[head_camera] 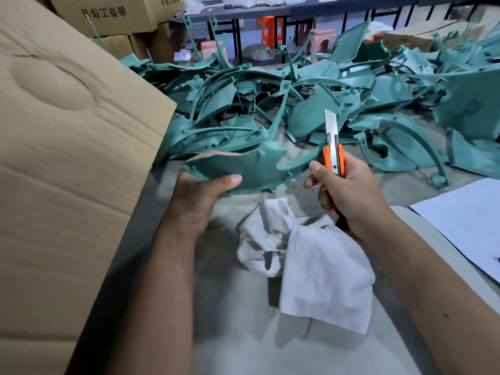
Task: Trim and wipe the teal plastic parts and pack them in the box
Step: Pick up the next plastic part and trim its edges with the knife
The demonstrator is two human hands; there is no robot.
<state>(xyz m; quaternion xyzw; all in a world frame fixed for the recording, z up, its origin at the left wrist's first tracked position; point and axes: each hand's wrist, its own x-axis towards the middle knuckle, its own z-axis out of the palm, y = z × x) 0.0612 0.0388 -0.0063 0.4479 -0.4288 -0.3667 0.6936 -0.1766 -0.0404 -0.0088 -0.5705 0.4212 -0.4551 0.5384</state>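
Observation:
My left hand (200, 196) grips a curved teal plastic part (257, 166) by its near edge, thumb on top, holding it above the table. My right hand (349, 190) holds an orange utility knife (334, 147) upright, its blade extended and pointing up, just right of the part and apart from it. A crumpled white cloth (311, 263) lies on the table below both hands. A big heap of teal plastic parts (311, 98) covers the table behind. The cardboard box (67, 158) stands at the left, its flap leaning toward me; its inside is hidden.
A white sheet of paper (465, 223) lies at the right edge of the grey table (243, 347). More cardboard boxes (108, 14) are stacked at the back left. Orange and pink stools (270, 28) stand beyond under a dark bench.

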